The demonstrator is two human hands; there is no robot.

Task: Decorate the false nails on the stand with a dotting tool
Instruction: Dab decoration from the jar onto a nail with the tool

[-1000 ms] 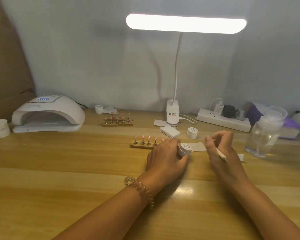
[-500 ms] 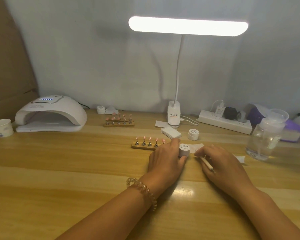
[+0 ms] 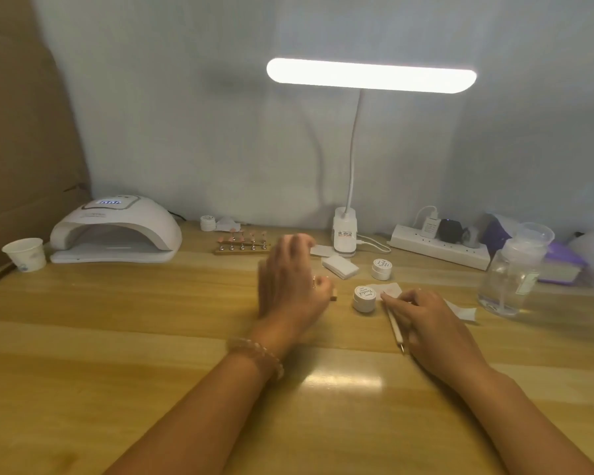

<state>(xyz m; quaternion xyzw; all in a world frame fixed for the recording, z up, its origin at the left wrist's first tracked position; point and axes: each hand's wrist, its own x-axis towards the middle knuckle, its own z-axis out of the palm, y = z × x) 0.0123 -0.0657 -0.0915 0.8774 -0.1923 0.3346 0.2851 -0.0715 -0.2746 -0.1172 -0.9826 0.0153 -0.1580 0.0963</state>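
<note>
Near nail stand: on the wooden table at centre, mostly hidden under the left hand. Only its right end and a hint of the pink false nails show.
Far nail stand: near the wall and well apart from the hands, carrying its own row of nails.
Left hand: motion-blurred above the near stand, fingers straight and slightly apart, gripping nothing.
Right hand: rests on the table with fingers curled round the dotting tool. The contact is partly hidden.
Dotting tool: a thin, stiff, light rod with its metal tip pointing toward the person. Judged best pinched pen-style near the working end.
Gel jar: lid on, just beside the right index fingertip.
Handling judgement: the nails are light, thin shells perched on posts and easily tipped. Steady the stand by its wooden base, not by the nails.
</note>
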